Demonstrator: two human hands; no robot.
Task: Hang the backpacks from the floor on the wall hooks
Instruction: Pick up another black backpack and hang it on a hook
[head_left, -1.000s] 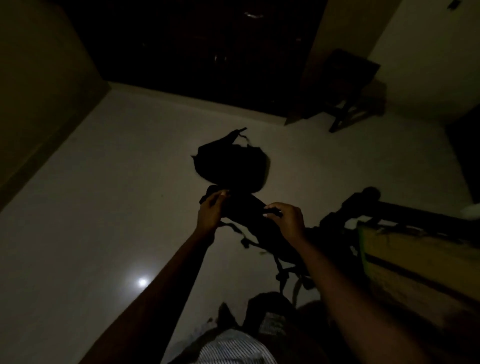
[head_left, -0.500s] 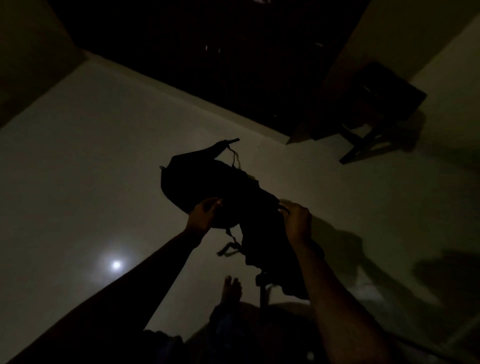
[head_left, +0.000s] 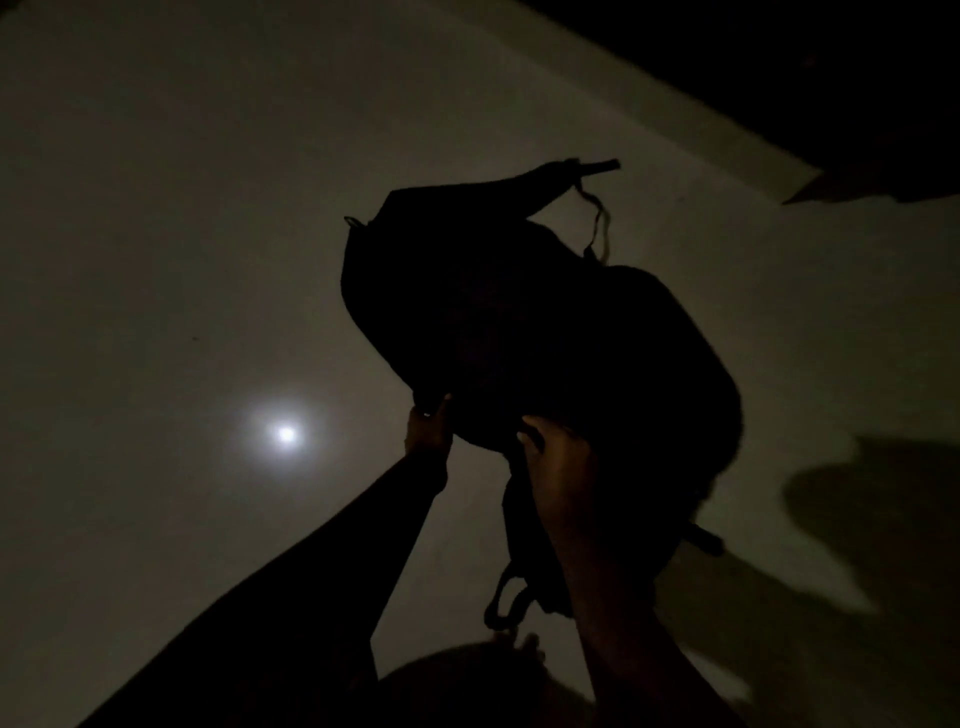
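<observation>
The room is very dark. Both hands hold up a black backpack (head_left: 639, 395) in front of me. My left hand (head_left: 429, 428) grips its edge at the left. My right hand (head_left: 558, 467) grips its top, and loose straps (head_left: 506, 597) dangle below that hand. Behind it, up and to the left, a second black backpack (head_left: 441, 280) with a strap at its top shows against the floor. The two silhouettes merge, so I cannot tell where one ends. No wall hooks are in view.
The pale glossy floor (head_left: 182, 234) carries a bright lamp reflection (head_left: 285, 434) left of my hands. Dark furniture (head_left: 857, 78) fills the top right corner. Shadows (head_left: 857, 519) lie on the floor at the right. My clothing is a dark shape at the bottom edge.
The held backpack has risen off the floor and now looms larger and closer. My hands have come closer together. The chair and the wooden frame at the right have left the view.
</observation>
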